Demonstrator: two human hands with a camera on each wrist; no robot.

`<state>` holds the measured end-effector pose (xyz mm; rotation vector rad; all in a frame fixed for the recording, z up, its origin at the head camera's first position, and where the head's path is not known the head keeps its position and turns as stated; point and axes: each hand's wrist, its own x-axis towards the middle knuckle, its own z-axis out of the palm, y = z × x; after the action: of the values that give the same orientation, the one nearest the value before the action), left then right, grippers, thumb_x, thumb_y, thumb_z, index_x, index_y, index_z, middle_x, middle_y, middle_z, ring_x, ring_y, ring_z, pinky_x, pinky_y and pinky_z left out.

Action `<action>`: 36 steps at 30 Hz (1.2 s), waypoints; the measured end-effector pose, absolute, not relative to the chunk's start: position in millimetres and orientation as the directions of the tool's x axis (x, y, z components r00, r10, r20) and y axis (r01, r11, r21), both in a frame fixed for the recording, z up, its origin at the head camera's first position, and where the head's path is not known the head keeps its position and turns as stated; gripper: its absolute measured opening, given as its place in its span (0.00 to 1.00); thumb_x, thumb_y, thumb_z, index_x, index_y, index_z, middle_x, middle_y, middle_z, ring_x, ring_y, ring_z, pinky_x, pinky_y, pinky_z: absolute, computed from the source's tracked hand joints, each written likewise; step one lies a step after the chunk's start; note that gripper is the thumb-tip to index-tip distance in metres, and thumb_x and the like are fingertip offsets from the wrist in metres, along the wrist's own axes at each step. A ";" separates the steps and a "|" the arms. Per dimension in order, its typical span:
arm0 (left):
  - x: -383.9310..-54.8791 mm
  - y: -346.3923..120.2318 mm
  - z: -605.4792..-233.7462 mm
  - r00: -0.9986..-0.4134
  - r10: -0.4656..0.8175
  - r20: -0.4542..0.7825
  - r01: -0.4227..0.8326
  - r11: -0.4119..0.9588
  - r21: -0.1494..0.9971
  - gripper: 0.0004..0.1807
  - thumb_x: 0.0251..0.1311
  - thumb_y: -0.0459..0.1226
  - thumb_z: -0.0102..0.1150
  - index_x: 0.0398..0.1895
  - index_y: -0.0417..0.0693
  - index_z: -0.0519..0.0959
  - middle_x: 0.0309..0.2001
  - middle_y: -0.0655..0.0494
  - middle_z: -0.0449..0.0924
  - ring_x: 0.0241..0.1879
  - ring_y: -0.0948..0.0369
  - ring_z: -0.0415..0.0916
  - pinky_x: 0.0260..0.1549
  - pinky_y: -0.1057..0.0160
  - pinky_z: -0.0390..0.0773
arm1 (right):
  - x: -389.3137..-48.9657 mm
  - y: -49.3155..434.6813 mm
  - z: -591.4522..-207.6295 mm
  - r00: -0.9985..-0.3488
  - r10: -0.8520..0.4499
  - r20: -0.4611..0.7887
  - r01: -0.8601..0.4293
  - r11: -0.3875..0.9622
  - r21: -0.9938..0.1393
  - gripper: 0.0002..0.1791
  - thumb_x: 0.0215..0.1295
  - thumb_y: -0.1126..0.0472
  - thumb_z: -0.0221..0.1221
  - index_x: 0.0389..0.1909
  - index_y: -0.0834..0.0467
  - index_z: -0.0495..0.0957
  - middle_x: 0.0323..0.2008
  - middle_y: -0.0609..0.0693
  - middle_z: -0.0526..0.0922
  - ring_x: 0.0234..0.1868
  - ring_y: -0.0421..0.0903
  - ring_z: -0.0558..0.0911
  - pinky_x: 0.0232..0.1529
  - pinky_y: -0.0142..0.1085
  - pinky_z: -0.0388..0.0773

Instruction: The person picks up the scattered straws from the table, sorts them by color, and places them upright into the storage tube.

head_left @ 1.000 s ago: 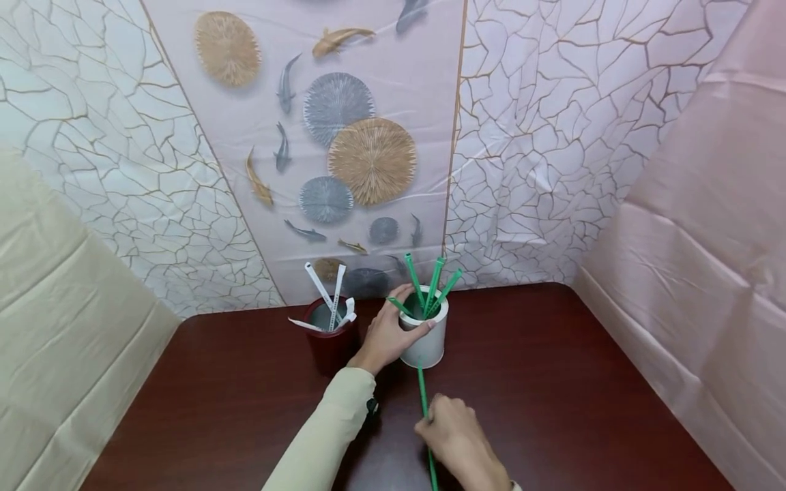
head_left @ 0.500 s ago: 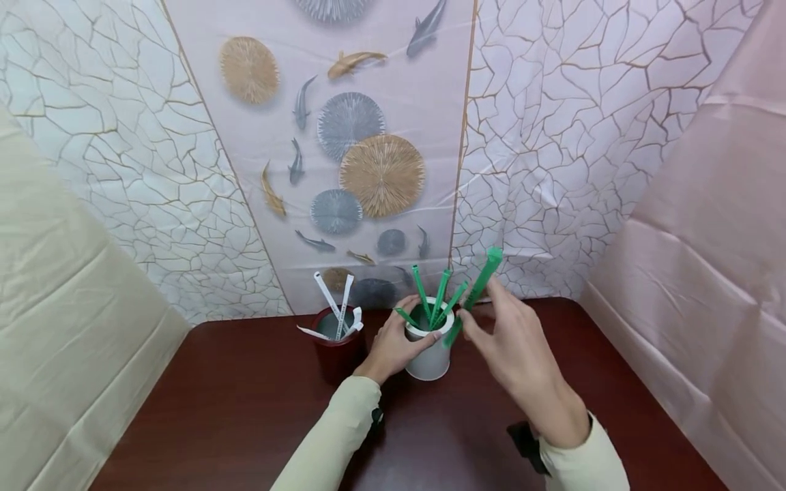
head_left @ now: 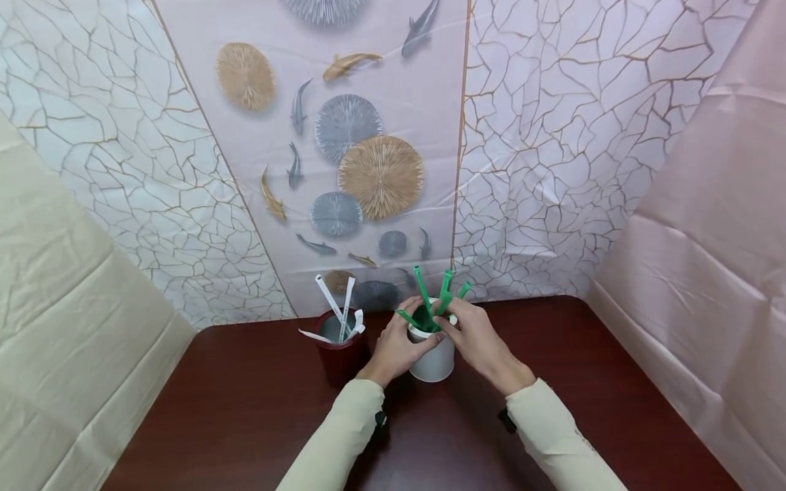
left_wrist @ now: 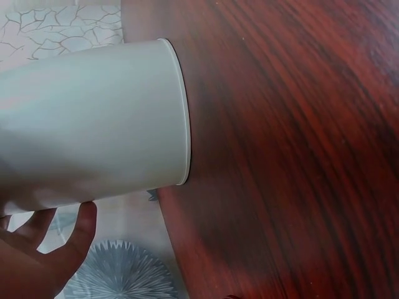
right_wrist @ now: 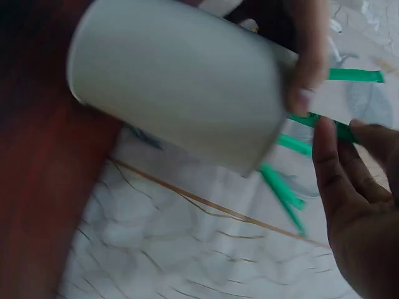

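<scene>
In the head view a white cup (head_left: pixel 432 361) stands upright on the table, several green wrapped straws (head_left: pixel 421 283) leaning out of its mouth. My left hand (head_left: pixel 391 349) grips it from the left near the rim, the thumb across the front; fingers of the left hand (left_wrist: pixel 53 252) touch the cup's wall in the left wrist view. Over the mouth, my right hand (head_left: pixel 482 337) pinches another green wrapped straw (right_wrist: pixel 344 132) between thumb and fingers. Its lower end is inside the cup, hidden by the rim and hands.
Left of the white cup stands a dark red cup (head_left: pixel 342 361) holding several white wrapped straws (head_left: pixel 346 307). Both are on a dark red wooden table (head_left: pixel 245 416). A patterned cloth backdrop (head_left: pixel 522 170) rises behind, with plain cloth at both sides.
My right hand has lifted a green straw from the near part of the table, swung it upright and lowered it into the white cup. The left hand has kept its grip on the cup.
</scene>
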<state>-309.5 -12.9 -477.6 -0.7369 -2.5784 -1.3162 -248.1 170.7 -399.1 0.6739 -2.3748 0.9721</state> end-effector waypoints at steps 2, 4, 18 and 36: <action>-309.4 -13.5 -477.5 -0.866 0.353 0.354 0.494 0.498 0.713 0.45 0.64 0.65 0.66 0.82 0.68 0.63 0.83 0.63 0.55 0.74 0.50 0.68 0.62 0.36 0.75 | -249.9 172.7 -405.8 -0.780 -0.253 0.573 -0.584 0.624 -0.519 0.09 0.69 0.70 0.68 0.48 0.60 0.85 0.45 0.51 0.84 0.41 0.46 0.84 0.38 0.39 0.83; -309.6 -13.3 -477.1 -0.863 0.349 0.365 0.501 0.503 0.704 0.45 0.64 0.63 0.67 0.82 0.66 0.63 0.83 0.61 0.56 0.73 0.50 0.69 0.62 0.37 0.76 | -249.1 173.9 -410.2 -0.794 -0.249 0.554 -0.569 0.626 -0.534 0.09 0.70 0.68 0.68 0.49 0.60 0.86 0.44 0.50 0.82 0.38 0.43 0.80 0.36 0.35 0.81; -312.7 -14.4 -475.2 -0.859 0.369 0.355 0.508 0.523 0.685 0.43 0.67 0.56 0.69 0.82 0.61 0.64 0.83 0.56 0.56 0.74 0.47 0.68 0.60 0.37 0.77 | -237.5 167.3 -413.4 -0.789 -0.285 0.544 -0.583 0.629 -0.515 0.12 0.66 0.67 0.71 0.48 0.61 0.83 0.47 0.53 0.82 0.38 0.43 0.83 0.38 0.38 0.84; -281.8 -22.5 -466.9 -0.898 0.328 0.295 0.439 0.614 0.655 0.59 0.68 0.68 0.57 0.88 0.53 0.38 0.87 0.57 0.37 0.74 0.46 0.68 0.62 0.41 0.77 | -234.5 181.4 -449.5 -0.932 0.026 0.361 -0.281 0.576 -0.768 0.34 0.72 0.56 0.69 0.73 0.63 0.68 0.65 0.64 0.71 0.45 0.56 0.83 0.42 0.43 0.84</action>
<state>-281.8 -22.5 -466.9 -0.6431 -2.6894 -1.1517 -234.5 181.4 -449.5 0.2079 -2.4774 1.2932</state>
